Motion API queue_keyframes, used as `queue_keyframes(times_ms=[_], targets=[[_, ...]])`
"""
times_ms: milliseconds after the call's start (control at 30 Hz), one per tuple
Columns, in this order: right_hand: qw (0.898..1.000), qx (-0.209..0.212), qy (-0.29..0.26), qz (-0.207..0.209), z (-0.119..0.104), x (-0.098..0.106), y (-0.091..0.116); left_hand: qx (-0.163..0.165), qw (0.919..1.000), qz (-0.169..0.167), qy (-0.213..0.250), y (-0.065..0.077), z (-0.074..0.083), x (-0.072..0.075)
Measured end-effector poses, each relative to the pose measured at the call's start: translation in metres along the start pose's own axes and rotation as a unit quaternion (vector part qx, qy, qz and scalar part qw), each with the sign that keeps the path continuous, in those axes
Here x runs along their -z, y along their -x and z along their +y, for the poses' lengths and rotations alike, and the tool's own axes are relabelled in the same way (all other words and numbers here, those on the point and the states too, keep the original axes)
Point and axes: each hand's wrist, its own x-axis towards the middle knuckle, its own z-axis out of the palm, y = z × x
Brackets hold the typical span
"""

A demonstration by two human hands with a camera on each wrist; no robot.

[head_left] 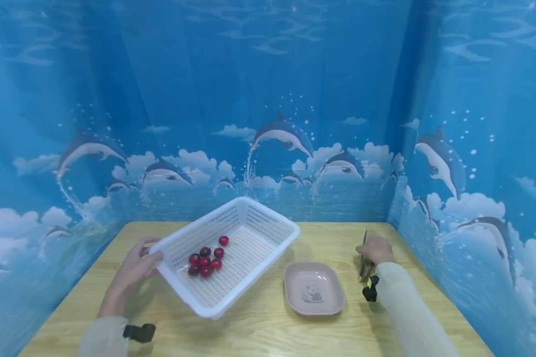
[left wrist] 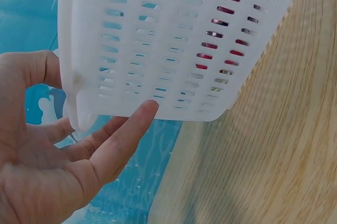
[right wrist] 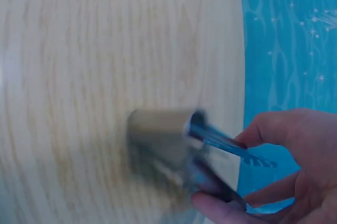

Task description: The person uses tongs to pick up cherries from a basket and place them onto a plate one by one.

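Note:
My left hand (head_left: 134, 270) grips the left rim of a white perforated plastic basket (head_left: 259, 267), thumb and fingers around the edge in the left wrist view. The basket is tilted above the wooden table. Several dark red cherries (head_left: 206, 271) lie in its left half, and their red shows through the slots of the wall (left wrist: 174, 50). On the right, my right hand (head_left: 377, 248) holds shiny metal tongs (head_left: 364, 267). In the right wrist view the thumb and fingers pinch the two arms of the tongs (right wrist: 216, 140), whose far part is blurred.
A square pinkish plate (head_left: 295, 297) with a panda picture stands on the wooden table (head_left: 250, 337) between the basket and the right hand. Blue curtains (head_left: 205, 99) printed with dolphins enclose the table at the back and both sides.

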Motion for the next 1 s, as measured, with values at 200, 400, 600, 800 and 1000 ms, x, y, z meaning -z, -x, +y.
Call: queue_keyframes(times_ms=[200,400,600,800,1000], targets=[[1.000,0.023,0.014,0.005,-0.007,0.009,-0.001,0.003,1.0000,0.004,0.000,0.000,0.001,-0.001],[0.999,0.005,0.030,-0.033,-0.012,0.019,-0.004,0.006,1.0000,0.005,-0.002,0.001,0.003,-0.002],[0.997,0.031,0.051,-0.038,-0.015,0.025,-0.003,0.000,1.0000,0.001,-0.002,0.002,0.002,-0.002],[0.995,0.071,0.059,-0.034,-0.021,0.030,-0.006,0.005,1.0000,0.004,-0.004,0.000,0.000,-0.001],[0.991,0.108,0.081,-0.020,-0.033,0.038,-0.007,0.009,0.9999,0.005,-0.005,0.000,0.002,-0.002]])
